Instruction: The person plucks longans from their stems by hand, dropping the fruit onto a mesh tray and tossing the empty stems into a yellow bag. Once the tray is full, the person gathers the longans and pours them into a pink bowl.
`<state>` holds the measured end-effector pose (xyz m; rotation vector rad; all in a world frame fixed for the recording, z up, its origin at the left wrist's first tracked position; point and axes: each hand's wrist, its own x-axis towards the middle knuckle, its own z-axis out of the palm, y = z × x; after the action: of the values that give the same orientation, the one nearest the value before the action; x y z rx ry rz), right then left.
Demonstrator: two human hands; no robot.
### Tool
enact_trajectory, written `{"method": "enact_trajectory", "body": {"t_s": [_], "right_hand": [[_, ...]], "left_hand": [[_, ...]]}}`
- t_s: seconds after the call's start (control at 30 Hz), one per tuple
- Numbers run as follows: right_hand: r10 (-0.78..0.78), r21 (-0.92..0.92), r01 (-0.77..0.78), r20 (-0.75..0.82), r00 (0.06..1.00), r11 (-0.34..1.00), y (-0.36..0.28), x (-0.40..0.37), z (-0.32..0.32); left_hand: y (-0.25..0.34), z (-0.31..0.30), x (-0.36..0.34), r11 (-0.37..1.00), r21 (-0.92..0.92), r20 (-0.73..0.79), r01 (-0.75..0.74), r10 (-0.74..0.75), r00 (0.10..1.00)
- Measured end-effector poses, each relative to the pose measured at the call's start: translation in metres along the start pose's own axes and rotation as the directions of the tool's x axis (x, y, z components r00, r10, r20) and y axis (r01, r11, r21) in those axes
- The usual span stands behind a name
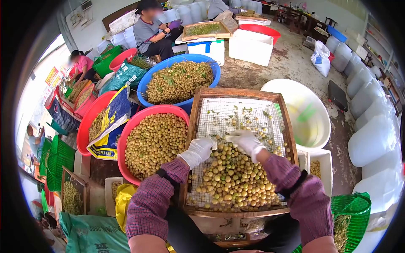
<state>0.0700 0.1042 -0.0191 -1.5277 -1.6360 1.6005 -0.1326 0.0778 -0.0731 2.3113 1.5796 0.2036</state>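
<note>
A wooden-framed wire-mesh tray point(195, 126) lies in front of me, its near half heaped with small round yellow-brown and green fruits point(232, 177). Leaf bits and a few fruits are scattered over its far half. My left hand point(198, 152), in a white glove, is at the upper left edge of the heap with its fingers bent together; what they hold, if anything, is too small to name. My right hand point(247, 143), also gloved, is over the top of the heap, its fingers pointing left toward my left hand and partly blurred.
Left of the tray stand a pink basin point(122, 152) of fruits and a blue basin point(216, 76) of fruits with leaves. A large white tub point(314, 114) is on the right. A green basket point(352, 206) is at lower right. A person point(154, 33) sits beyond the blue basin.
</note>
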Motion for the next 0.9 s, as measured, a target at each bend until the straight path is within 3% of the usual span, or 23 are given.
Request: {"method": "enact_trajectory", "body": {"t_s": [0.03, 0.1, 0.2, 0.23, 0.33, 0.37, 0.47, 0.5, 0.57, 0.6, 0.63, 0.73, 0.77, 0.87, 0.9], "right_hand": [[-0.06, -0.267, 0.055, -0.012, 0.998, 0.962, 0.001, 0.014, 0.008], [-0.189, -0.722, 0.141, 0.014, 0.982, 0.677, 0.013, 0.052, 0.025], [-0.274, -0.791, 0.201, 0.044, 0.961, 0.577, 0.023, 0.077, 0.043], [-0.288, -0.822, 0.203, 0.05, 0.956, 0.532, 0.027, 0.087, 0.048], [-0.279, -0.858, 0.242, 0.122, 0.952, 0.452, 0.014, 0.082, 0.048], [-0.217, -0.855, 0.214, 0.123, 0.968, 0.473, 0.013, 0.085, 0.048], [-0.503, -0.829, 0.47, 0.28, 0.818, 0.303, 0.029, 0.098, 0.036], [-0.483, -0.734, 0.445, 0.182, 0.856, 0.513, 0.037, 0.096, 0.027], [-0.324, -0.668, 0.213, -0.044, 0.945, 0.713, 0.021, 0.07, 0.015], [-0.224, -0.608, 0.087, -0.153, 0.962, 0.789, 0.019, 0.063, 0.009], [-0.306, -0.541, 0.156, -0.198, 0.931, 0.826, 0.023, 0.061, 0.003], [-0.122, -0.088, 0.116, -0.062, 0.991, 0.989, 0.035, 0.05, -0.018], [-0.288, -0.389, 0.251, -0.036, 0.957, 0.886, 0.043, 0.051, -0.021], [-0.303, -0.74, 0.187, -0.024, 0.953, 0.646, 0.038, 0.024, -0.019], [-0.267, -0.817, 0.199, 0.057, 0.962, 0.541, 0.034, 0.014, -0.014]], "left_hand": [[-0.002, 0.003, -0.001, 0.999, -0.042, -0.033, 0.001, -0.002, 0.999], [-0.009, 0.008, -0.004, 0.993, -0.119, -0.102, 0.0, -0.012, 0.995], [-0.029, 0.014, -0.01, 0.893, -0.449, -0.209, -0.023, -0.08, 0.975], [-0.026, 0.0, -0.015, 0.662, -0.732, 0.035, 0.162, -0.201, 0.979], [-0.027, -0.014, -0.026, 0.398, -0.84, 0.254, 0.369, -0.313, 0.915], [-0.022, -0.017, -0.028, 0.365, -0.838, 0.282, 0.406, -0.349, 0.894], [-0.017, -0.009, -0.03, 0.297, -0.85, 0.321, 0.435, -0.362, 0.875], [-0.019, -0.002, -0.027, 0.545, -0.78, 0.138, 0.306, -0.328, 0.935], [-0.024, 0.015, -0.019, 0.901, -0.433, -0.183, 0.022, -0.111, 0.977], [-0.025, 0.021, -0.015, 0.926, -0.376, -0.154, 0.039, -0.104, 0.983], [-0.023, 0.026, -0.012, 0.946, -0.319, -0.124, 0.054, -0.098, 0.987], [-0.019, 0.039, -0.007, 0.972, -0.233, -0.149, -0.018, -0.017, 0.989], [-0.018, 0.04, -0.008, 0.974, -0.224, -0.159, -0.033, -0.003, 0.987], [-0.017, 0.035, -0.007, 0.96, -0.28, -0.141, 0.031, -0.073, 0.987], [-0.016, 0.033, -0.007, 0.947, -0.314, -0.123, 0.073, -0.117, 0.985]]}}
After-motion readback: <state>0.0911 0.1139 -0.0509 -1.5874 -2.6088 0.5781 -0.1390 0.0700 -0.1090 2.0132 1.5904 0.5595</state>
